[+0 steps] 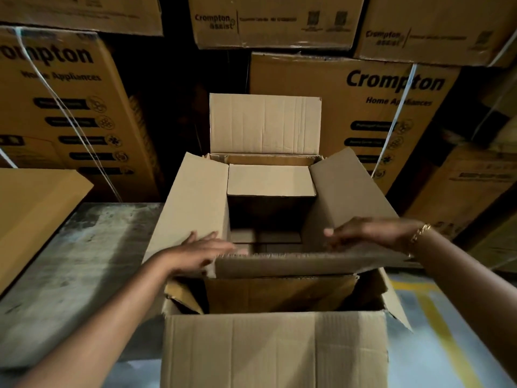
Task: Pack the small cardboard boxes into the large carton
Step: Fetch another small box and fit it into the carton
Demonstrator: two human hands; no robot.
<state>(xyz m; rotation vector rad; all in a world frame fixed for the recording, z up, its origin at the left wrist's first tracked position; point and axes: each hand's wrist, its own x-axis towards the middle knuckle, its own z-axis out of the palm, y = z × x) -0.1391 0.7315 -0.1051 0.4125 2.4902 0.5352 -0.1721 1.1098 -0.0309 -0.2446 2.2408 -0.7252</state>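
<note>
Between your left hand [201, 249] and right hand [363, 233], the mouth of the large carton [293, 264] is open, a dark well straight ahead of your fingertips. Beyond them a small box [270, 180] fills the far end near the top, so free room lies only on your side of it, down to the boxes on the bottom [279, 238]. The left flap [193, 203] and right flap [344, 197], under your fingers, lean outward and narrow the sides. The far flap [264, 124] stands upright beyond the small box, with stacked cartons [363, 107] close behind. Beneath your wrists, a nearer carton [274, 351] also stands open.
</note>
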